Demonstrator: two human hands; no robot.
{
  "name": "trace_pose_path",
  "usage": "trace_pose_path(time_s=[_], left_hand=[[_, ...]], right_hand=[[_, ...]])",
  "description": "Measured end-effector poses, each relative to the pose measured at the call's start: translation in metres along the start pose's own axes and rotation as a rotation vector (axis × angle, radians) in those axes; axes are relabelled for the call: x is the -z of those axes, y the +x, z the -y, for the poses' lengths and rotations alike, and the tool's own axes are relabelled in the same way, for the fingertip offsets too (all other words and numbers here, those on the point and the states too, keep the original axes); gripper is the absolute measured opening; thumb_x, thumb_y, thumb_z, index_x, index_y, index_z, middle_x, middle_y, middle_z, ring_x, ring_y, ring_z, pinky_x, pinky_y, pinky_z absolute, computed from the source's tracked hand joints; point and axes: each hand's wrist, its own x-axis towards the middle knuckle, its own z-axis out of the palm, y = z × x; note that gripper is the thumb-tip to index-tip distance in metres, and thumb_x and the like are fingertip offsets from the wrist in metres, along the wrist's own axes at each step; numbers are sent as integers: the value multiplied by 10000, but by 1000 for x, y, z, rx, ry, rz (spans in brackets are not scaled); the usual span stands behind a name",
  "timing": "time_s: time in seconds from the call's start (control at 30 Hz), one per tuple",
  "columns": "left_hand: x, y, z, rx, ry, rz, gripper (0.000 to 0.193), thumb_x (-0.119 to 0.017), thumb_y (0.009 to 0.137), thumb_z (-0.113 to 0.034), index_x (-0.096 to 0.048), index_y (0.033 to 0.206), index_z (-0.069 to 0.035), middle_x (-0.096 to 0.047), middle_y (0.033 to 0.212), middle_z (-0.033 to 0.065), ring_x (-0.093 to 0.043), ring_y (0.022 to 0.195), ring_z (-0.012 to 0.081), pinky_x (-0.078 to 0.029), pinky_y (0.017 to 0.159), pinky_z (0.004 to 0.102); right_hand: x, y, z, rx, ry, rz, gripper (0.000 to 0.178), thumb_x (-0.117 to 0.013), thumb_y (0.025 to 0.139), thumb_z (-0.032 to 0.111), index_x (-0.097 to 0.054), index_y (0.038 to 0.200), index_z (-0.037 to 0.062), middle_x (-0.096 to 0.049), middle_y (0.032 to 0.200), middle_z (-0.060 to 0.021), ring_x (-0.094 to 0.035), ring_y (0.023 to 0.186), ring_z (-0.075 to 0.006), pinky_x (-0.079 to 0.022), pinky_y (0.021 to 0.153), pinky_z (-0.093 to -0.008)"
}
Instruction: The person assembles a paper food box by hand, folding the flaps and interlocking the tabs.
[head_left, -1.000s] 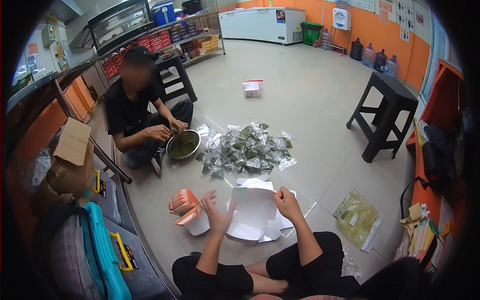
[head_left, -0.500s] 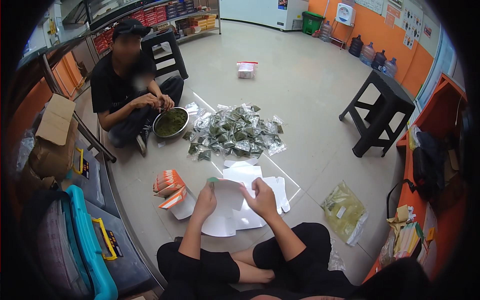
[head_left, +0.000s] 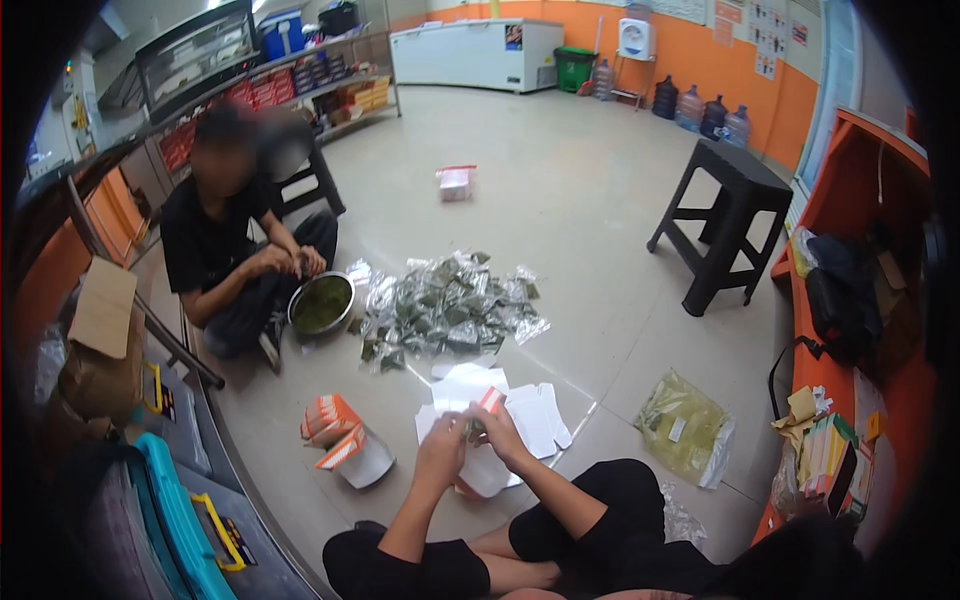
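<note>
In front of my crossed legs, my left hand (head_left: 445, 448) and my right hand (head_left: 497, 437) are close together, fingers closed on a white card carton (head_left: 486, 472). The carton is bent, with an orange-and-white printed edge above my fingers; its lower part hangs below them. Just beyond lie flat white carton blanks (head_left: 537, 420) on the floor. To the left stand folded orange-and-white cartons (head_left: 335, 425), partly nested. A pile of small clear packets with green contents (head_left: 450, 310) spreads farther out.
At the far left a seated person (head_left: 225, 230) holds both hands by a metal bowl (head_left: 347, 318) of green stuff. A black stool (head_left: 722, 215) stands right, a yellowish plastic bag (head_left: 685, 425) lies near it. Toolboxes (head_left: 190, 500) line the left, an orange shelf (head_left: 800, 380) the right.
My hands have come together and the spread card has been bent between them, its orange edge now showing. The view has tilted up, showing more of the room's far end.
</note>
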Motion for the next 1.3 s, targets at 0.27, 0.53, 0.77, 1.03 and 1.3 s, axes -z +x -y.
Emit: trace_pose_path(time_s=[0.27, 0.53, 0.77, 1.03, 1.3], left_hand=[[-8, -20, 28, 377, -554, 101, 241, -663, 827, -219, -679, 976, -31, -619, 822, 127, -616, 663, 204, -480, 577, 296], [7, -59, -31, 317, -356, -264, 253, -720, 789, -200, -672, 912, 15, -635, 669, 98, -589, 549, 143, -454, 511, 278], [30, -114, -86, 516, -672, -765, 131, -731, 773, -100, -634, 795, -14, -588, 685, 45, -561, 570, 93, -430, 509, 239], [82, -86, -141, 384, -469, -598, 108, -672, 805, -63, -659, 892, -1, -535, 678, 59, -511, 571, 122, -412, 548, 261], [101, -94, -168, 339, -424, -544, 77, -674, 797, -52, -691, 865, -21, -546, 713, 56, -517, 628, 118, -409, 553, 246]], right_hand=[[31, 23, -13, -4, -152, 230, 405, -598, 880, 207, -418, 1175, -7, -595, 992, -101, -616, 733, -146, -527, 601, -273], [25, -33, -22, 409, -304, 140, 259, -635, 857, 128, -463, 1013, 14, -620, 750, -74, -619, 627, -121, -497, 571, -249], [-6, -132, 28, 627, -376, 138, 130, -675, 819, 91, -562, 818, 28, -602, 652, -27, -617, 612, -81, -469, 542, -222], [-12, -171, 66, 743, -369, -172, 112, -691, 767, 31, -588, 807, 16, -603, 700, -39, -601, 612, -93, -471, 559, -225], [-12, -200, 76, 760, -404, -93, 101, -668, 775, -3, -572, 805, -10, -582, 736, -86, -615, 672, -169, -481, 600, -266]])
